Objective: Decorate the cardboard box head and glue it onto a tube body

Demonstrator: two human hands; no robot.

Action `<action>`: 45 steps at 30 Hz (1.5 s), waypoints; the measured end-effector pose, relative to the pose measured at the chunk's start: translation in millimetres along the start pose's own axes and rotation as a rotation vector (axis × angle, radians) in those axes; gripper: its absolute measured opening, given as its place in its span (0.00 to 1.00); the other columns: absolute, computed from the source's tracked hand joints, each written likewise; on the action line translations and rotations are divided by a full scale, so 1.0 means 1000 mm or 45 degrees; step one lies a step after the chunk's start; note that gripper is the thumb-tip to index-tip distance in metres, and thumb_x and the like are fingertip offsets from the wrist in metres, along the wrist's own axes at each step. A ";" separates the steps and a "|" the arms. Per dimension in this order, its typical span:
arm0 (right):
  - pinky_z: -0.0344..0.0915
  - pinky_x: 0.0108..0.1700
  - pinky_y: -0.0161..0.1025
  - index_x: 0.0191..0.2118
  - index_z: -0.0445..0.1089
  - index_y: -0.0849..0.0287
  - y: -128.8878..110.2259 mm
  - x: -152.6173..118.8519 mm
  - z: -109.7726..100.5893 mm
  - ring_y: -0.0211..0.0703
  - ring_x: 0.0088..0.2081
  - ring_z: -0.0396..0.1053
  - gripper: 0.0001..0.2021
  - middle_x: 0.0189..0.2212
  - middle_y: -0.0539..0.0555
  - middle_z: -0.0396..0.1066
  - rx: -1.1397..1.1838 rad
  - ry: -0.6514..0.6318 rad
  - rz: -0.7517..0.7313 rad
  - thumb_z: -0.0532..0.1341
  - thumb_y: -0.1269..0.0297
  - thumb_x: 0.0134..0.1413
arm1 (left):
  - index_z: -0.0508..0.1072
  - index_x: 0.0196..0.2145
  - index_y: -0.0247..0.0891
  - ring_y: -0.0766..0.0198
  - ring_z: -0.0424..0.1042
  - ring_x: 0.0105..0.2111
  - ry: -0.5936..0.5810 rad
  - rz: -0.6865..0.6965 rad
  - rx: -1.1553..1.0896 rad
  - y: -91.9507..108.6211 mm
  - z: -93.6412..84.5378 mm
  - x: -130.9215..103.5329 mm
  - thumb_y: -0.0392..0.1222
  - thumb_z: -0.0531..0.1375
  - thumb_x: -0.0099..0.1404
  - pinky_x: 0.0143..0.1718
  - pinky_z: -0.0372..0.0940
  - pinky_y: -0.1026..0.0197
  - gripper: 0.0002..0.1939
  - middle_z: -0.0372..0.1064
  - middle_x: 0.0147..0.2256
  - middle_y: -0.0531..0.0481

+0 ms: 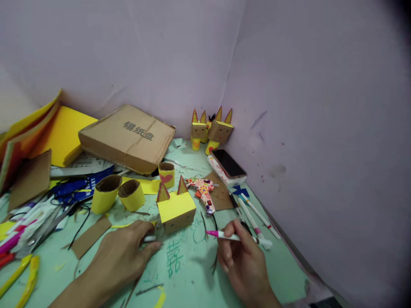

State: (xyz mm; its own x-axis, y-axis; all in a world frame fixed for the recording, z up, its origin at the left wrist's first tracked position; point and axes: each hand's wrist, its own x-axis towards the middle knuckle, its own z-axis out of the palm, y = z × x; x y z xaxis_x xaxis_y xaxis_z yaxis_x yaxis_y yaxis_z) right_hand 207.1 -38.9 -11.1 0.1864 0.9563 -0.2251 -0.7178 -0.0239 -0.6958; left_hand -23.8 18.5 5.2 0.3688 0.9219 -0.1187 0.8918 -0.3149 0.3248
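My right hand (pixel 242 261) grips a white marker (pixel 233 236) with a pink front end pointing left, just above the table. Between the thumb and fingers of my left hand (pixel 125 252) is a small white cylindrical piece (pixel 149 238), its kind mostly hidden. Just beyond that hand sits a cardboard box head (pixel 180 220) with a yellow top, two pointed ears and small dots on its front. Green writing (pixel 174 259) marks the table between my hands. Behind the head stand a yellow tube with a red heart (pixel 166 174) and two plain yellow tubes (pixel 107 194) (pixel 132 195).
Figures with eared box heads (pixel 220 130) stand in the corner. A patterned glue gun (pixel 205 192), a phone (pixel 228 163) and several markers (pixel 257 218) lie right. Scissors (pixel 35 241), yellow-handled tool (pixel 25 273), flat carton (pixel 128 137) and yellow sheets (pixel 67 132) crowd the left.
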 end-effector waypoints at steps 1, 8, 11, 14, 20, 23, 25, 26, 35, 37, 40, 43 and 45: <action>0.55 0.11 0.25 0.20 0.69 0.58 0.000 0.000 0.000 0.29 0.09 0.53 0.21 0.07 0.43 0.60 0.007 0.024 0.010 0.73 0.47 0.37 | 0.72 0.44 0.40 0.46 0.75 0.37 0.053 -0.035 -0.041 0.000 0.000 0.000 0.50 0.53 0.63 0.34 0.63 0.53 0.17 0.76 0.36 0.44; 0.63 0.20 0.27 0.30 0.77 0.58 -0.028 0.005 0.011 0.32 0.16 0.63 0.15 0.15 0.48 0.68 -0.140 -0.297 -0.141 0.70 0.50 0.47 | 0.45 0.66 0.32 0.45 0.67 0.53 0.361 -0.178 -0.691 0.011 0.006 0.010 0.52 0.61 0.54 0.54 0.63 0.46 0.48 0.61 0.58 0.35; 0.66 0.23 0.28 0.35 0.78 0.57 -0.050 0.016 0.028 0.34 0.20 0.67 0.12 0.19 0.49 0.71 -0.276 -0.412 -0.254 0.70 0.56 0.48 | 0.37 0.67 0.29 0.43 0.54 0.63 0.278 -0.150 -0.956 0.019 0.011 0.019 0.49 0.65 0.49 0.64 0.49 0.43 0.58 0.49 0.66 0.30; 0.65 0.23 0.29 0.36 0.79 0.57 -0.063 0.029 0.049 0.34 0.19 0.67 0.13 0.19 0.50 0.72 -0.366 -0.433 -0.369 0.71 0.55 0.47 | 0.34 0.68 0.31 0.43 0.51 0.65 0.220 -0.110 -1.099 0.026 0.014 0.027 0.42 0.67 0.47 0.65 0.46 0.43 0.60 0.46 0.67 0.31; 0.61 0.20 0.31 0.33 0.80 0.56 -0.051 0.051 0.068 0.36 0.19 0.65 0.19 0.17 0.50 0.71 -0.526 -0.264 -0.570 0.69 0.44 0.46 | 0.49 0.65 0.35 0.46 0.64 0.59 0.242 0.134 -1.528 0.036 0.010 0.033 0.47 0.68 0.52 0.59 0.60 0.48 0.49 0.62 0.61 0.37; 0.61 0.22 0.32 0.34 0.78 0.57 -0.038 0.056 0.062 0.37 0.21 0.65 0.18 0.18 0.50 0.70 -0.657 -0.224 -0.643 0.65 0.46 0.52 | 0.50 0.63 0.37 0.47 0.67 0.56 0.147 0.135 -1.809 0.041 0.008 0.028 0.47 0.69 0.53 0.56 0.64 0.50 0.47 0.65 0.59 0.39; 0.61 0.23 0.33 0.31 0.76 0.58 -0.031 0.056 0.057 0.38 0.23 0.65 0.16 0.19 0.50 0.69 -0.744 -0.233 -0.715 0.64 0.49 0.55 | 0.53 0.62 0.39 0.47 0.68 0.56 0.080 0.152 -1.913 0.043 0.010 0.024 0.47 0.69 0.52 0.56 0.64 0.49 0.44 0.66 0.58 0.41; 0.61 0.24 0.33 0.29 0.75 0.58 -0.028 0.056 0.054 0.38 0.23 0.65 0.16 0.19 0.50 0.68 -0.800 -0.236 -0.750 0.63 0.50 0.56 | 0.55 0.61 0.40 0.47 0.68 0.56 0.062 0.162 -1.931 0.044 0.011 0.022 0.46 0.69 0.52 0.56 0.63 0.49 0.42 0.67 0.57 0.41; 0.64 0.27 0.33 0.37 0.75 0.56 -0.019 0.057 0.041 0.39 0.25 0.69 0.13 0.26 0.51 0.72 -0.930 -0.337 -0.748 0.61 0.52 0.60 | 0.56 0.61 0.38 0.44 0.68 0.55 0.168 0.168 -1.595 0.046 0.019 0.019 0.48 0.67 0.50 0.56 0.63 0.47 0.43 0.67 0.57 0.39; 0.65 0.27 0.33 0.36 0.75 0.56 -0.019 0.055 0.044 0.39 0.25 0.68 0.13 0.23 0.50 0.71 -0.935 -0.356 -0.755 0.60 0.52 0.60 | 0.57 0.63 0.39 0.40 0.65 0.57 0.200 0.099 -1.421 0.047 0.024 0.018 0.48 0.68 0.47 0.57 0.62 0.44 0.47 0.65 0.59 0.39; 0.64 0.25 0.33 0.31 0.76 0.56 -0.016 0.047 0.050 0.40 0.24 0.67 0.14 0.21 0.50 0.69 -0.993 -0.210 -0.830 0.62 0.51 0.57 | 0.57 0.64 0.42 0.37 0.61 0.59 0.231 -0.018 -1.251 0.051 0.029 0.018 0.46 0.68 0.44 0.59 0.58 0.41 0.49 0.63 0.61 0.39; 0.64 0.24 0.33 0.28 0.76 0.55 -0.011 0.040 0.056 0.40 0.23 0.67 0.13 0.20 0.49 0.70 -1.030 -0.041 -0.896 0.65 0.52 0.54 | 0.58 0.63 0.43 0.38 0.62 0.59 0.231 -0.045 -1.242 0.056 0.028 0.018 0.43 0.67 0.44 0.60 0.56 0.41 0.48 0.63 0.61 0.41; 0.64 0.23 0.34 0.28 0.76 0.55 -0.009 0.040 0.057 0.40 0.22 0.67 0.12 0.20 0.49 0.71 -1.031 -0.012 -0.931 0.65 0.53 0.54 | 0.58 0.63 0.43 0.40 0.63 0.59 0.220 -0.025 -1.268 0.058 0.025 0.018 0.41 0.66 0.44 0.60 0.57 0.42 0.47 0.63 0.61 0.42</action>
State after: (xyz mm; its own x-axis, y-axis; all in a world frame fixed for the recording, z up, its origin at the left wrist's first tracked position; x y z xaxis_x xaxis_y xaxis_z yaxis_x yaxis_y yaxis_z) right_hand 182.1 15.8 25.1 0.3806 0.8195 0.4284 0.2199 0.3698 -0.9027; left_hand 41.2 11.6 -1.7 0.2433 0.9697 -0.0204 0.2438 -0.0408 0.9690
